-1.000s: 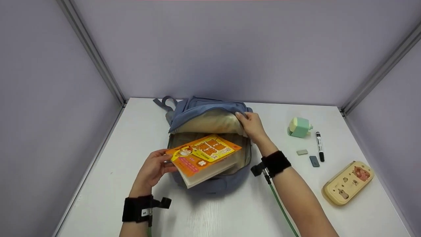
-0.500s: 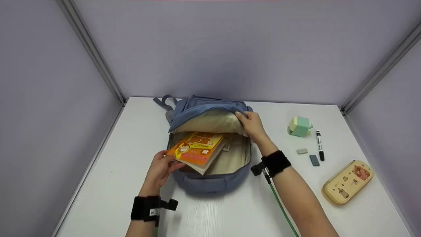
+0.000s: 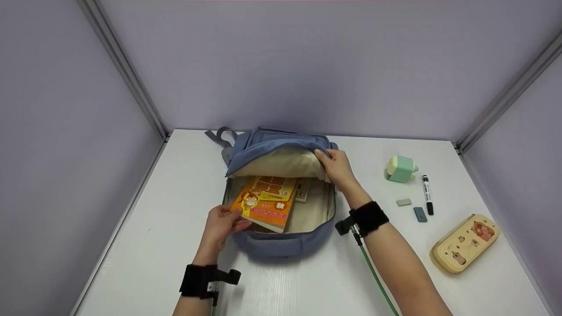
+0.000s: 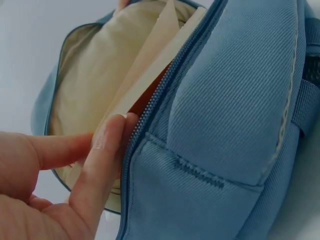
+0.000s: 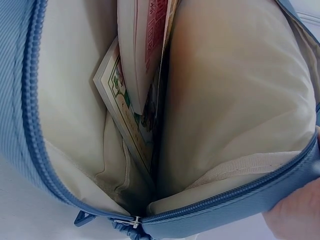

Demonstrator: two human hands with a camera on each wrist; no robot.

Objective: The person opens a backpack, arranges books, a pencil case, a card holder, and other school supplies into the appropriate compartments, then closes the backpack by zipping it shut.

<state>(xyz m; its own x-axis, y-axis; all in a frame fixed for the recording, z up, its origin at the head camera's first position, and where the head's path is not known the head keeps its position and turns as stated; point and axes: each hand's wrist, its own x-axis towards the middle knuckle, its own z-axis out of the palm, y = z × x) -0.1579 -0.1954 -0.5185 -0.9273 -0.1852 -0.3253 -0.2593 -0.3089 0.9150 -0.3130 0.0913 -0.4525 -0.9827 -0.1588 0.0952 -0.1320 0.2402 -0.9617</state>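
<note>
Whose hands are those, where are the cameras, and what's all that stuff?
No robot here: just a person, bare-handed. One camera, worn on the head, takes the wide picture, looking forward and down. Black straps hold a small camera on each wrist, for the two close-up pictures. The left hand holds an orange book in the mouth of an open blue backpack; the right hand holds the backpack's flap. Another book shows inside. On the white table also lie a yellow case, a marker, a grey block and a blue block, maybe erasers, and a little green thing I can't name.
</note>
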